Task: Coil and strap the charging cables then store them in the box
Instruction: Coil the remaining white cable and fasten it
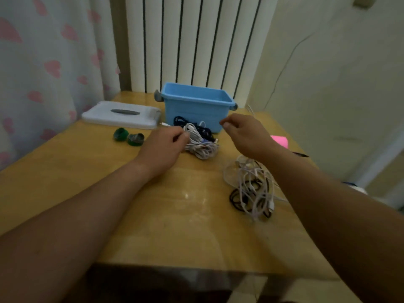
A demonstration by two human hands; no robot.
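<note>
The blue box stands open on the far tabletop, its lid lying to its left; its contents are hidden. Just before it lie tangled cables, where the left hand pinches a white cable. The right hand has curled fingers; I cannot tell if they hold anything.

Dim, soft indoor light leaves a pale glare patch on the glossy wooden table, with wide-angle bending and blur toward the edges.

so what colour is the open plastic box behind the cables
Light blue plastic box with grey handle clips, seen clearest in the head view.
</note>
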